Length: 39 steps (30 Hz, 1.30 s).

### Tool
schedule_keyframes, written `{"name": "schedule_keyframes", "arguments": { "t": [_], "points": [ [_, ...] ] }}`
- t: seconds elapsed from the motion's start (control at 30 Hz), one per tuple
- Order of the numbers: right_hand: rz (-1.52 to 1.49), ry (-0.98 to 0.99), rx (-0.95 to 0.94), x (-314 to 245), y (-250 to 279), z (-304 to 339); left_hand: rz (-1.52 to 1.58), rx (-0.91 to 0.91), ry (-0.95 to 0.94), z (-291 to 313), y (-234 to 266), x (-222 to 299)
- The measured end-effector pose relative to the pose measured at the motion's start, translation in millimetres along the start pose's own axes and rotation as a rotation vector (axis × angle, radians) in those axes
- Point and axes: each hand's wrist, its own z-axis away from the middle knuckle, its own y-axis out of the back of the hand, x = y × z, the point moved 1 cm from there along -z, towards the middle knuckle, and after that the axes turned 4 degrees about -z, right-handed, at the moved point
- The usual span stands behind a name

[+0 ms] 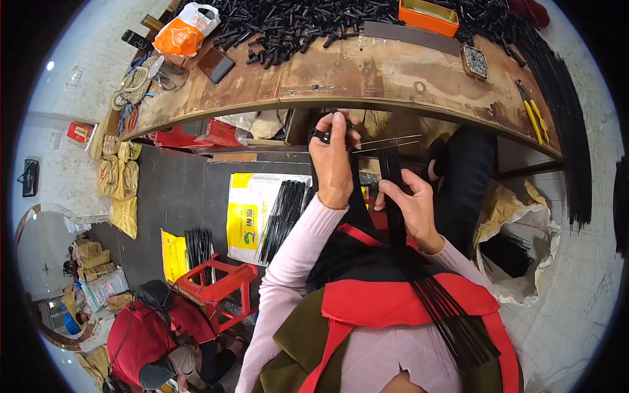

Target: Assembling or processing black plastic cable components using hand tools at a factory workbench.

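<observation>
My left hand [333,160] is raised just below the table edge, its fingers curled around a small black part [321,135]. Two thin metal wires [386,143] stick out to the right from beside these fingers and cross the top of a bundle of thin black rods [395,219]. Thumb and fingers of my right hand [414,206] close on this bundle from the right. The rods run down over my lap, and their lower ends fan out across my red apron [400,303]. What the wires are fixed to is hidden by the left fingers.
A heap of small black parts [295,29] covers the back of the wooden table [327,72]. An orange tin [428,18], yellow-handled pliers [534,112] and a phone [215,65] lie there. More black rods [285,219] lie on a sack left; a person [157,340] sits by a red stool [226,278].
</observation>
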Motion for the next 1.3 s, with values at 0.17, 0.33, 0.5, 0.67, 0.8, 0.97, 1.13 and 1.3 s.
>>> {"name": "schedule_keyframes", "arguments": {
  "t": [0.17,0.33,0.5,0.67,0.8,0.97,1.13,1.3],
  "points": [
    [0.031,-0.017,0.017,0.3,-3.5,0.5,0.017,0.067,-0.04,5.4,-12.5,-8.3],
    [0.023,-0.014,0.028,-0.7,-2.0,-1.8,0.152,-0.1,0.335,5.5,19.4,-0.8],
    [0.047,-0.022,0.025,-1.5,0.1,-1.2,0.208,-0.149,0.405,14.3,26.1,6.8],
    [0.048,-0.046,0.018,-3.7,-2.2,-1.2,0.232,-0.186,0.43,17.0,20.6,8.9],
    [0.018,-0.023,0.025,-2.3,-1.5,-1.9,0.253,-0.211,0.443,17.4,16.5,8.0],
    [0.029,-0.032,0.025,-4.0,-1.5,-1.1,0.242,-0.201,0.427,17.2,15.0,6.4],
    [0.041,-0.044,0.018,-3.0,-1.3,-1.8,0.241,-0.196,0.436,17.3,15.4,5.4],
    [0.033,-0.037,0.022,-1.8,0.7,-3.1,0.254,-0.225,0.438,15.8,14.9,5.0]
  ]
}}
